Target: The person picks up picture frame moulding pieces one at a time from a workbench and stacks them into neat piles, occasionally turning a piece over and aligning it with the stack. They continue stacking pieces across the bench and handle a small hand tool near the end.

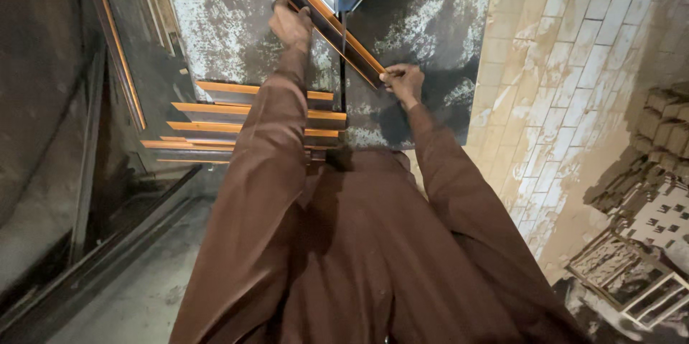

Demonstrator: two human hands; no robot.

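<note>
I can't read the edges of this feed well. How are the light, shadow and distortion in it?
Head view: dim, warm light; the left side is deep shadow, while the tiled wall is brightest. Wide-angle distortion bends the frame edges. The left hand and right hand on the long orange-edged strip look fairly sharp; the stacked strips below glow orange.

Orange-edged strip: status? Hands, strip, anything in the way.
Left hand gripping the strip's far end; right hand pinching the near end. Long orange-edged strip held slanted over the dark worktable. More strips stacked beside, apart.
</note>
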